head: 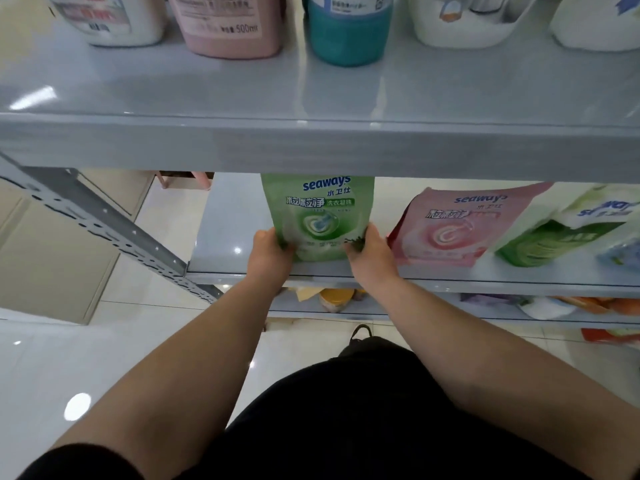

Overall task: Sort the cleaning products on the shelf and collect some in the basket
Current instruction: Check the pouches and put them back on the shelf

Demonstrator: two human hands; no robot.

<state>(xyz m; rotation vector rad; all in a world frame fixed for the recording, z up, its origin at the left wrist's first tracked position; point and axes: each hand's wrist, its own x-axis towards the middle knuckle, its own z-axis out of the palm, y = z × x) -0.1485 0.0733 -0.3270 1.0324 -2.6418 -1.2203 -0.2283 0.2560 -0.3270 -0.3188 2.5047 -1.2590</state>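
grey shelving held five bottles above; on the middle shelf, one green pouch stood upright, left hand and right hand gripping its lower corners, fingers curled, beside one pink pouch.

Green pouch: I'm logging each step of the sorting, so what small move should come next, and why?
Probably set the green pouch square and let go. The left hand and right hand grip its lower corners. It already stands upright, its base seemingly on the shelf near the front edge, apart from the pink pouch.
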